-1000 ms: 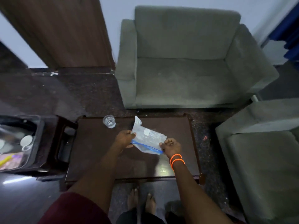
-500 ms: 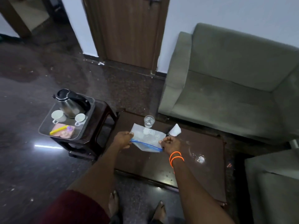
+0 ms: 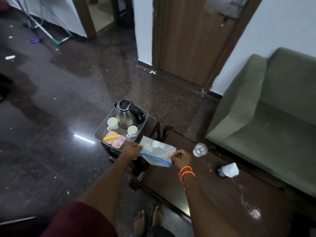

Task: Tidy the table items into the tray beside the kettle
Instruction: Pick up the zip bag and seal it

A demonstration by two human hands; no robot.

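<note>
A clear zip bag (image 3: 157,151) with a blue seal strip hangs between my two hands, just right of the tray. My left hand (image 3: 132,150) pinches its left corner and my right hand (image 3: 180,158) pinches its right corner. The grey tray (image 3: 102,130) sits on a small dark side table and holds a steel kettle (image 3: 127,115), two white cups (image 3: 112,123), a pink item and a yellow stick (image 3: 111,138). On the dark coffee table (image 3: 205,194) stand a glass (image 3: 199,150) and a white crumpled paper (image 3: 230,170).
A green sofa (image 3: 273,117) runs along the table's far right side. A wooden door (image 3: 188,40) is behind the tray table. The dark glossy floor (image 3: 51,117) stretches left, with small bits of litter and a mop at the far left. My bare feet show below.
My view has swung left, bringing the tray and kettle toward the middle. Both hands have carried the zip bag leftward off the coffee table toward the tray. The white paper now lies by itself on the table.
</note>
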